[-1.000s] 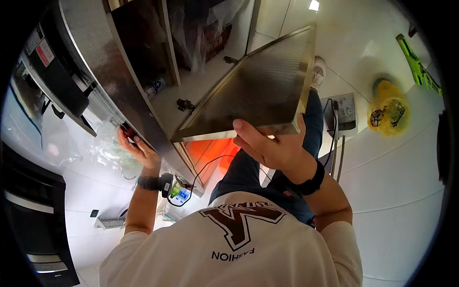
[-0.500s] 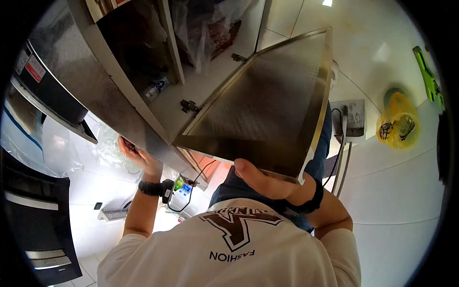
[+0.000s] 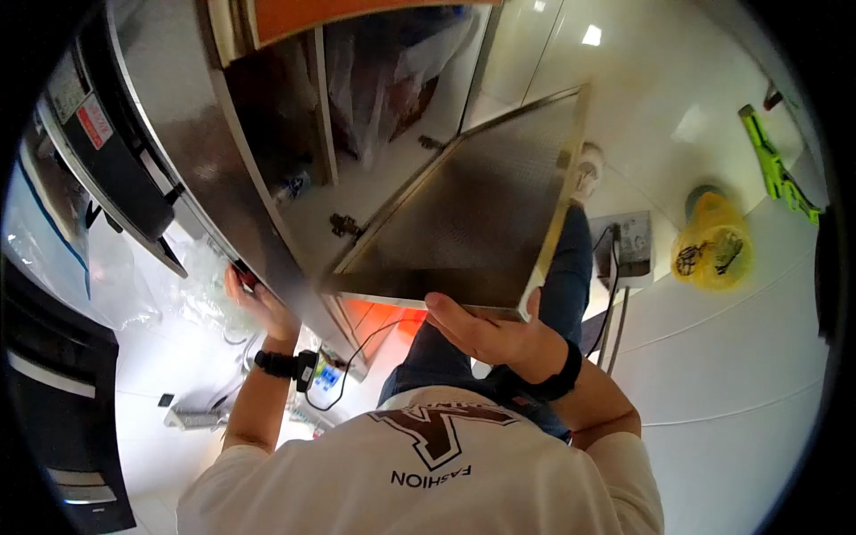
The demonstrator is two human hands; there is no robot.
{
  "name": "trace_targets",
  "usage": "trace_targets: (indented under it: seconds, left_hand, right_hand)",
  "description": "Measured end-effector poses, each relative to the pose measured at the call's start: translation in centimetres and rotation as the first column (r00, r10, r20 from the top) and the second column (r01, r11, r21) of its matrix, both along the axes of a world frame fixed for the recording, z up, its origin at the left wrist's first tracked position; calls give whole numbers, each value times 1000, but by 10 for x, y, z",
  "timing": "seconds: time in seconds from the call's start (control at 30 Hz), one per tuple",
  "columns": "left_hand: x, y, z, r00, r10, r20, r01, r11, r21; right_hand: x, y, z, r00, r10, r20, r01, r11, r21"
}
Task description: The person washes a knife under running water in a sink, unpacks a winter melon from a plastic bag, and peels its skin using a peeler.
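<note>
A single wide fisheye view from the camera on my head, looking forward and steeply down over my own body. Black curves close off the corners, and straight lines bow near the edges. My shirt is nearest, filling the bottom, its lettering upside down. Farther out, at middle distance, are my left hand and right hand, each on its own side. A door slants across the centre; the tiled floor lies farther off, upper right.
</note>
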State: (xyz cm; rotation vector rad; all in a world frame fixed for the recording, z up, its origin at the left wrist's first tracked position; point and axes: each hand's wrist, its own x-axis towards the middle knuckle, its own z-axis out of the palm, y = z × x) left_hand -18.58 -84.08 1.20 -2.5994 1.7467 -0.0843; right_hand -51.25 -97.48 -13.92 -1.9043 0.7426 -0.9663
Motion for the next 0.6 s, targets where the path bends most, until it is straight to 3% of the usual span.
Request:
trace_targets:
  seconds: [0.1,0.13,0.43,0.5,0.6]
  left_hand:
    - [7,10,-1,992,115,-53,-116,993,-19]
    - [-9,-10,3,1000,-2,-21,3,999,38]
    - [-17,-17,6,997,27,-67,-25,999,32]
    - [-18,-17,2,995,46,-94,-51,998,-46]
    - [-15,-15,1,1000,18,-21,-19,999,-36]
  right_hand:
    - [4,-24,12,990,-141,6,141,988,55]
    - [5,-30,15,996,-90,-25,92,992,87]
    - [30,-48,15,998,-46,-42,51,989,142]
    - [35,-56,15,998,-52,16,49,985,164]
    - [42,-69,16,996,-68,53,60,990,130]
